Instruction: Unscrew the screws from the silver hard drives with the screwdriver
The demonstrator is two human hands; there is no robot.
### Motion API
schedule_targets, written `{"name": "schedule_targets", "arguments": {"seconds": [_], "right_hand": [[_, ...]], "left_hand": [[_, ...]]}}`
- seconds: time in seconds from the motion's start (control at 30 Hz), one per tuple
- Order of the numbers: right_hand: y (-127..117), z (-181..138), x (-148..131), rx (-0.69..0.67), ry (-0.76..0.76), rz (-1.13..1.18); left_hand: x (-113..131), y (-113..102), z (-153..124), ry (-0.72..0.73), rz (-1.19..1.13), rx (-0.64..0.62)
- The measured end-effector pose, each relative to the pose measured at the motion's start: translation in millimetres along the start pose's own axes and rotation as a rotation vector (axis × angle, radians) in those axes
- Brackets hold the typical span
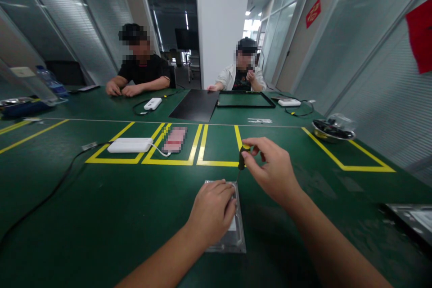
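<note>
The left hand (pixel 211 213) lies flat on a plate (pixel 238 236), fingers (pixel 222 187) pressed together on top of it. The plate sits on the green tabletop (pixel 101 216). Just right of those fingers, the right hand (pixel 273 171) pinches a screwdriver (pixel 243 157), standing up, its tip at the plate's far corner.

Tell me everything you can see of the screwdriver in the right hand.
The screwdriver is small, with a dark handle topped by a yellow cap and a thin dark shaft. It stands nearly upright, tip down at the far right corner of the silvery metal case on the green table. The right hand pinches the handle between thumb and fingertips; the left hand lies on the case, not the tool.
</note>
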State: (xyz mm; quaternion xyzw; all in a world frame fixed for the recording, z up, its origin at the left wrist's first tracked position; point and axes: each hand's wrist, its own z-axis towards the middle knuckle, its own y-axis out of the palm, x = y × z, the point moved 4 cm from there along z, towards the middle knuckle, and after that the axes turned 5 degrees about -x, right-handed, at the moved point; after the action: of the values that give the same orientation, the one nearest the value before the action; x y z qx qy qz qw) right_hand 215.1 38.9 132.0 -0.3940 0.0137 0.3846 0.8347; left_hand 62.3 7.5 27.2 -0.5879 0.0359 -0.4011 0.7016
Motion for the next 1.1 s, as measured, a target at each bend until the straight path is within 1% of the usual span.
{"name": "schedule_targets", "arguments": {"seconds": [0.23, 0.4, 0.57, 0.73, 0.87, 1.1], "right_hand": [[1.3, -0.2, 2.3, -0.004, 0.028, -0.004], [1.6, 0.4, 1.4, -0.047, -0.021, 0.021], [1.5, 0.1, -0.2, -0.034, -0.023, 0.013], [2.1, -1.1, 1.5, -0.019, -0.017, 0.067], [2.5, -1.7, 2.9, -0.009, -0.028, 0.069], [3.2, 0.2, 1.6, -0.044, 0.022, 0.078]], "left_hand": [[0.2, 0.5, 1.7, 0.005, 0.002, -0.005], [0.0, 1.0, 1.3, 0.015, 0.006, -0.006], [0.3, 0.0, 0.4, 0.015, 0.002, 0.001], [0.7, 0.2, 0.7, 0.023, -0.001, 0.006], [0.2, 0.8, 0.5, 0.02, -0.003, 0.007], [1.6, 0.0, 0.7, 0.014, -0.011, -0.001]]}}
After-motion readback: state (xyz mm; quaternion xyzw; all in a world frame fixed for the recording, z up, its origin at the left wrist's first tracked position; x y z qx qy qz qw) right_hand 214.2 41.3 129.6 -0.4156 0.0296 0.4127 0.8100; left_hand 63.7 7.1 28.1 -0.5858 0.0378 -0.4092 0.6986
